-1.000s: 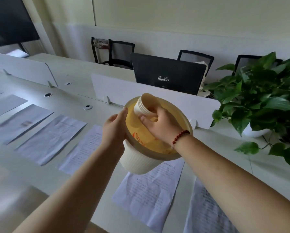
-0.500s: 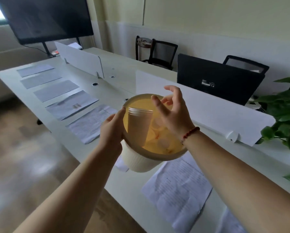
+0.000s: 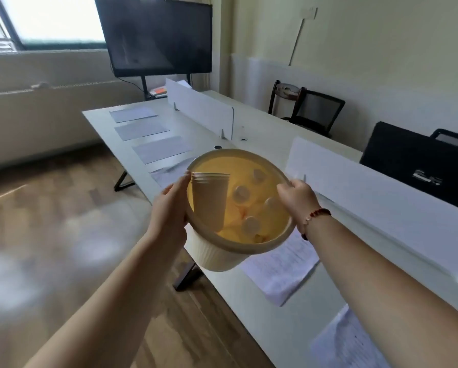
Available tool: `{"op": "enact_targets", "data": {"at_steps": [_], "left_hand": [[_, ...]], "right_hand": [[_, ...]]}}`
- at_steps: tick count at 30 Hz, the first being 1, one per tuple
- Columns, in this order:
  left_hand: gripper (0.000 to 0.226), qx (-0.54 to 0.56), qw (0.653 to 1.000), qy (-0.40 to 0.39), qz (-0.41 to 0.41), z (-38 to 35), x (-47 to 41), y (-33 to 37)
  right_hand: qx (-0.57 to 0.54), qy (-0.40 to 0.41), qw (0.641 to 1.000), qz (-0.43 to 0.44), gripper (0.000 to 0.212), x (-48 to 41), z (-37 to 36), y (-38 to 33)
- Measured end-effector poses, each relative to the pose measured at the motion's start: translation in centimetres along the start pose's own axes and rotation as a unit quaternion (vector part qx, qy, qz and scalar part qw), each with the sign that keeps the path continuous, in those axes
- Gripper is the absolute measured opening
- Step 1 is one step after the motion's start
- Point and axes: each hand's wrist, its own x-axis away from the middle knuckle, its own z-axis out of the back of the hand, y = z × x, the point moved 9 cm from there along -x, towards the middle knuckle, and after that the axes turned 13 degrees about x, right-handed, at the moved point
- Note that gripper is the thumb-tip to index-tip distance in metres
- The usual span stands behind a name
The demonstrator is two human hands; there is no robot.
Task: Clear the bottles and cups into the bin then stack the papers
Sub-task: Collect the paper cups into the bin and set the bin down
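Observation:
I hold a cream ribbed bin [image 3: 217, 257] with a yellow liner in the air over the table's near edge. My left hand [image 3: 171, 208] grips its left rim and my right hand [image 3: 298, 199] grips its right rim. Inside, a stack of paper cups [image 3: 209, 199] stands upright against the left wall, and several bottles with white caps [image 3: 250, 224] lie at the bottom. Sheets of paper lie in a row on the white table [image 3: 251, 290], among them one below the bin [image 3: 281, 268], one at the lower right [image 3: 351, 341] and one further along [image 3: 161, 149].
White divider panels [image 3: 201, 108] run along the table's middle. A large dark screen [image 3: 157, 35] stands at the far end. A black monitor back [image 3: 413, 163] and chairs [image 3: 314, 112] are at the right. Wooden floor [image 3: 50, 235] lies to the left.
My right hand let go of the cup stack, which now stands in the bin, and moved to the bin's right rim. My view has swung left toward the screen.

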Motion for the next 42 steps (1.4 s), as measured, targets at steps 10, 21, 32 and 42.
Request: {"op": "enact_targets", "data": {"at_steps": [10,21,32,42], "left_hand": [[0.029,-0.089,0.995,0.037,-0.007,10.3,-10.1,10.5],[0.045,-0.113,0.99,0.079,0.015,16.5,-26.3,13.7],[0.043,-0.12,0.959,0.244,-0.076,28.0,-40.0,27.4],[0.034,-0.177,0.958,0.223,-0.025,38.7,-55.2,33.8]], "right_hand": [[-0.049,0.003,0.998,0.029,0.03,-3.0,-14.3,-11.5],[-0.033,-0.023,0.997,0.069,0.036,-15.4,-26.6,-22.2],[-0.031,-0.121,0.978,0.166,0.041,-24.5,-45.5,-41.0],[-0.026,-0.152,0.979,0.134,0.047,-30.2,-61.0,-49.5]]}}
